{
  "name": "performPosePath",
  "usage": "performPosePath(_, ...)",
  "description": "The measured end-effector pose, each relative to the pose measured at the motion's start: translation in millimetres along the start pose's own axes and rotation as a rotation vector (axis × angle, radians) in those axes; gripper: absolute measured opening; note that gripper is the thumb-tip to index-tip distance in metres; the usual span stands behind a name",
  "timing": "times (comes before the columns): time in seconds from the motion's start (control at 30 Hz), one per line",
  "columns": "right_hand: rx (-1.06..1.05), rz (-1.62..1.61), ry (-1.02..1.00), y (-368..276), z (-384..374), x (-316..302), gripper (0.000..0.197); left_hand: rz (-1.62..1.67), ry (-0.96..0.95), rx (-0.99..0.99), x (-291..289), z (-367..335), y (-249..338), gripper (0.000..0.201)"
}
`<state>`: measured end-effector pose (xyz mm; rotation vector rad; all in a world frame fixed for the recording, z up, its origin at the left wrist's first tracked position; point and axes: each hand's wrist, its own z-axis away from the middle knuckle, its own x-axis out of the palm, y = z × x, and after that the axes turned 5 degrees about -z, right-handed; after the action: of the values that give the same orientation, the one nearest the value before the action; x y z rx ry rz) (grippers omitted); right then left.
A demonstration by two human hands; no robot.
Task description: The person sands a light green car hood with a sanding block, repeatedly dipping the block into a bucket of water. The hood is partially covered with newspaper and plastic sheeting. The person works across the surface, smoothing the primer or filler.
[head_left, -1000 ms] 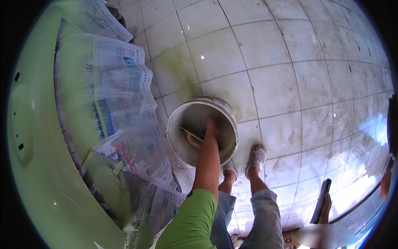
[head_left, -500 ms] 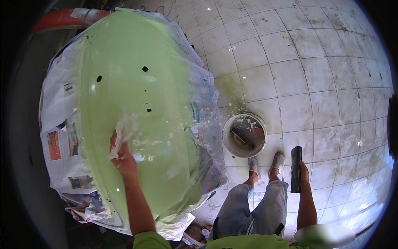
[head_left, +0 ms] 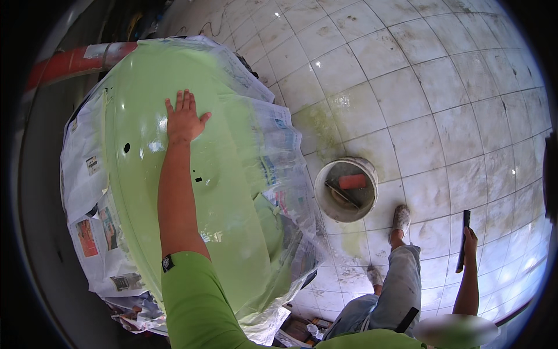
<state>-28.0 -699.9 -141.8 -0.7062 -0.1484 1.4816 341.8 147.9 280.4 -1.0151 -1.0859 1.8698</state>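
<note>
My left hand (head_left: 185,119) lies flat with fingers spread on a large, glossy pale-green curved panel (head_left: 232,192). The panel is edged with taped newspaper masking (head_left: 96,232) and clear plastic sheeting (head_left: 290,168). My right hand (head_left: 469,239) hangs at my side over the floor, closed around a thin dark flat tool (head_left: 463,239). A white bucket (head_left: 325,200) stands on the floor beside the panel, with a reddish block (head_left: 353,181) and a dark-handled tool inside.
White floor tiles (head_left: 442,87) with green stains spread to the right. My legs in grey trousers and stained shoes (head_left: 401,218) stand next to the bucket. A red-orange pipe (head_left: 64,64) runs behind the panel at upper left.
My left hand left the bucket, went to the green panel, then slid farther up it to rest flat. The view swung from the bucket toward the panel. My right hand keeps the dark tool.
</note>
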Motion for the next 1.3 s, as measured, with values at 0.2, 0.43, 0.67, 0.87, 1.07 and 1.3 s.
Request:
performPosePath(0.2, 0.061, 0.052, 0.119, 69, -28, -35, 0.049, -0.017, 0.004, 0.451, 21, 57, 57, 0.086)
performPosePath(0.43, -0.095, -0.028, -0.180, 8, 6, 84, 0.044, -0.055, -0.009, 0.613, 21, 212, 87, 0.097)
performPosePath(0.67, -0.236, 0.000, -0.279, -24, 33, 133, 0.050, 0.019, -0.074, 0.876, 25, 402, 106, 0.098)
performPosePath(0.87, -0.191, -0.114, -0.225, 19, 42, 104, 0.050, 0.113, -0.053, 1.111, 45, 441, 66, 0.092)
performPosePath(1.07, 0.015, -0.202, -0.179, 27, 60, 73, 0.056, 0.043, -0.006, 0.635, 5, 242, 32, 0.088)
performPosePath(1.3, -0.074, -0.333, -0.198, -4, 82, 110, 0.057, -0.006, 0.019, 0.461, 37, 194, 69, 0.088)
